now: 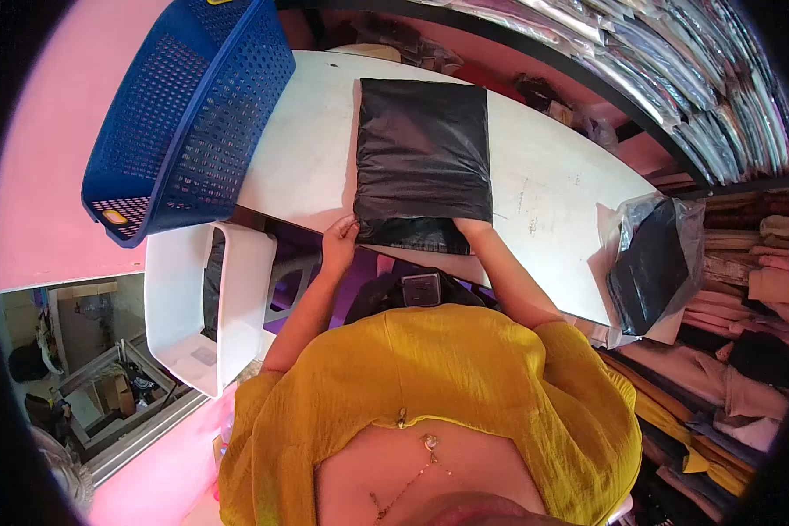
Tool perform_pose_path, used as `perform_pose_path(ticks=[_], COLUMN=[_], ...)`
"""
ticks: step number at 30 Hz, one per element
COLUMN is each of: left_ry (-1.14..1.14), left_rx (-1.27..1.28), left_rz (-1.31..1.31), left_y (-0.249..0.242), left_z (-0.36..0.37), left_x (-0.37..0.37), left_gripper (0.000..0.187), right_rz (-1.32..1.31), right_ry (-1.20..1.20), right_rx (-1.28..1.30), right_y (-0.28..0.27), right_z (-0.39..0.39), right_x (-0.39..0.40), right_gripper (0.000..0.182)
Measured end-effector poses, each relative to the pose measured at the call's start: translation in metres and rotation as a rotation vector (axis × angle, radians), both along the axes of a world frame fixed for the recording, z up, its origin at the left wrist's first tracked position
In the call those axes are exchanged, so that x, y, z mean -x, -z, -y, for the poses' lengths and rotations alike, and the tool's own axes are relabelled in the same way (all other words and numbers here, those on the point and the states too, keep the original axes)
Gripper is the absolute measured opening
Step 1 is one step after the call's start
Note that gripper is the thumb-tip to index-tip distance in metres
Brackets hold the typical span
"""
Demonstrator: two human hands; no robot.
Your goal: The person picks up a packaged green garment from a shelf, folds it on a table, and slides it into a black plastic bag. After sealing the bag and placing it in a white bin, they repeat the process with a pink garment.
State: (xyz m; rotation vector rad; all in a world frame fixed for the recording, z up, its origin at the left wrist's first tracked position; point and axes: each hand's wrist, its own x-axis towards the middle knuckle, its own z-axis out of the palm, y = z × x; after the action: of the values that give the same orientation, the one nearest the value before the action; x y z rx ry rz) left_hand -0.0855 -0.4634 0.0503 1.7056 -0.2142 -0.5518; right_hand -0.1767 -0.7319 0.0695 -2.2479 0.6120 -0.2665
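Note:
A black plastic mailing bag [424, 149] lies flat on the white table, its wrinkled body pointing away from me and its mouth end near my body. My left hand [341, 238] pinches the left corner of that mouth end between thumb and fingers. At the right side of the same end is my right hand [470, 230]; its fingers disappear under or inside the black plastic, so their grip is hidden. A darker, shiny strip of plastic shows between the two hands.
A blue perforated basket [223, 114] stands at the table's left, above a white plastic bin [237, 298]. A clear bag holding black packages [644, 267] rests at the right end of the white table [543, 210]. Shelves of folded clothes [736, 324] and wrapped garments [666, 70] line the right and back.

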Motion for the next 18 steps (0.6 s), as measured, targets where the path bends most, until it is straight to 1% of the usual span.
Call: perform_pose_path(ticks=[1, 3, 4, 6, 7, 9, 10, 11, 13, 14, 15, 16, 17, 18], left_ry=[0.000, -0.026, -0.029, -0.019, -0.021, 0.012, 0.011, 0.022, 0.033, 0.034, 0.035, 0.036, -0.019, -0.072], left_rx=[0.000, -0.134, -0.137, 0.103, 0.101, 0.106, 0.106, 0.105, 0.098, 0.047, -0.005, -0.008, 0.016, 0.041], left_rz=[0.000, -0.171, -0.172, -0.124, -0.128, -0.126, -0.126, -0.104, -0.081, -0.066, -0.050, -0.048, -0.090, -0.134], left_y=[-0.001, -0.005, -0.005, -0.002, 0.000, 0.001, 0.001, 0.000, 0.004, 0.008, 0.010, 0.007, 0.005, 0.000], left_z=[-0.002, -0.004, -0.003, -0.002, -0.003, -0.001, 0.001, 0.002, -0.002, -0.005, -0.007, -0.007, -0.006, -0.005], left_x=[0.002, 0.002, 0.002, 0.005, 0.006, 0.004, 0.004, 0.005, 0.005, 0.005, 0.002, 0.001, 0.001, 0.001], left_gripper=[0.029, 0.029, 0.029, 0.030, 0.030, 0.031, 0.031, 0.031, 0.031, 0.031, 0.032, 0.032, 0.033, 0.033], right_rz=[0.000, 0.096, 0.096, 0.034, 0.031, 0.006, 0.174, 0.174, -0.029, -0.026, -0.144, -0.264, -0.262, -0.270], right_ry=[0.000, -0.142, -0.145, -0.194, -0.196, -0.559, -0.572, -0.572, -0.526, -0.525, -0.479, -0.432, -0.429, -0.520], right_rx=[0.000, 0.145, 0.142, 0.359, 0.356, 0.481, 0.627, 0.627, 0.157, 0.154, 0.163, 0.169, 0.165, 0.251], right_y=[0.004, 0.004, 0.001, 0.001, 0.002, 0.003, 0.014, 0.020, 0.008, 0.003, -0.015, -0.028, -0.035, -0.041], right_z=[0.001, 0.003, 0.000, -0.010, -0.014, -0.020, -0.022, -0.019, -0.020, -0.020, -0.023, -0.025, -0.026, -0.025], right_x=[0.002, 0.000, -0.003, -0.005, -0.003, 0.000, -0.004, -0.007, -0.015, -0.019, -0.026, -0.031, -0.036, -0.041], right_gripper=[0.051, 0.053, 0.053, 0.052, 0.052, 0.051, 0.050, 0.050, 0.052, 0.052, 0.052, 0.052, 0.052, 0.051])
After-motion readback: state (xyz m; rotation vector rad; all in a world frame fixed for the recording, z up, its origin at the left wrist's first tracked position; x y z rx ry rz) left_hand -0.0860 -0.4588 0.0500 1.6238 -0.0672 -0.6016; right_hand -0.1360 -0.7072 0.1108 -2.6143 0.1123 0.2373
